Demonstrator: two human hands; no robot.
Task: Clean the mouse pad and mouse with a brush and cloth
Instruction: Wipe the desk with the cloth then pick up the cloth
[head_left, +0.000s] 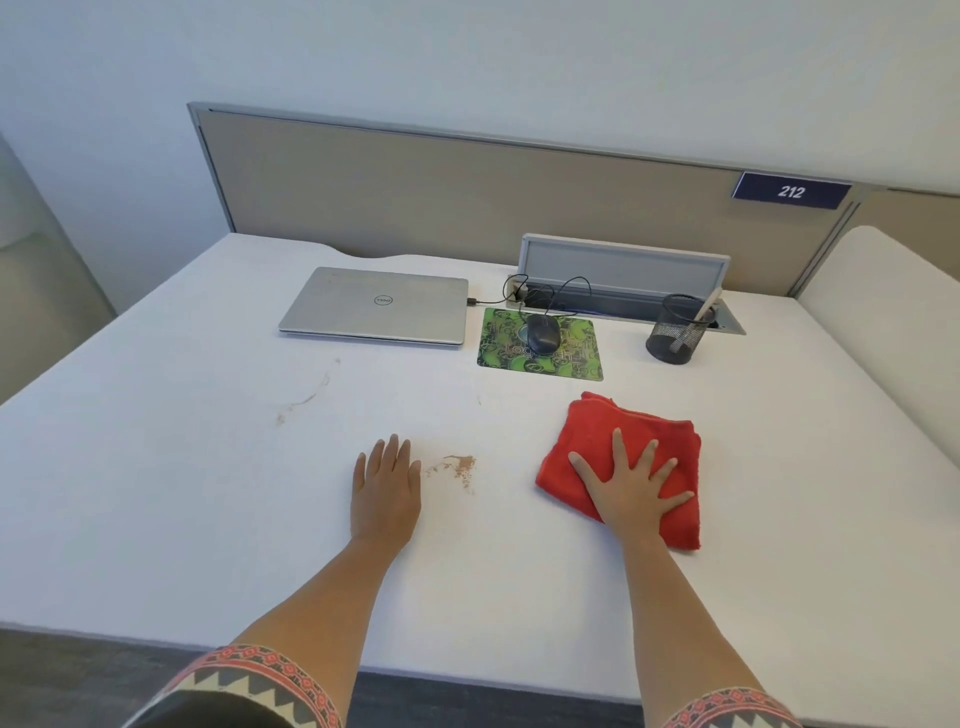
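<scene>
On the white worktop (208, 467), in the head view, the right hand (631, 488) lies flat on the folded red cloth (597, 426), fingers (618, 447) spread. The left hand (387, 493) rests flat beside brown crumbs (460, 467), its fingers together. Farther back, the mouse (544, 334) sits on the green mouse pad (576, 356). It would be best to bunch the cloth into a firm grip before carrying it there.

Middle of red folded terry cloth (597, 431) hidden under flat right hand (631, 486). White stick-like handle (709, 304) leans out of black wire-mesh pen cup (675, 338); lower end dim through mesh, kind of tool unclear. Print on green patterned mouse pad (576, 358) blurred; upper middle covered by dark grey corded mouse (543, 333). Far end of thin black mouse cable (561, 288) lost in grey desk cable tray (623, 301). Patterned sleeves (260, 680) cut off by bottom edge.
</scene>
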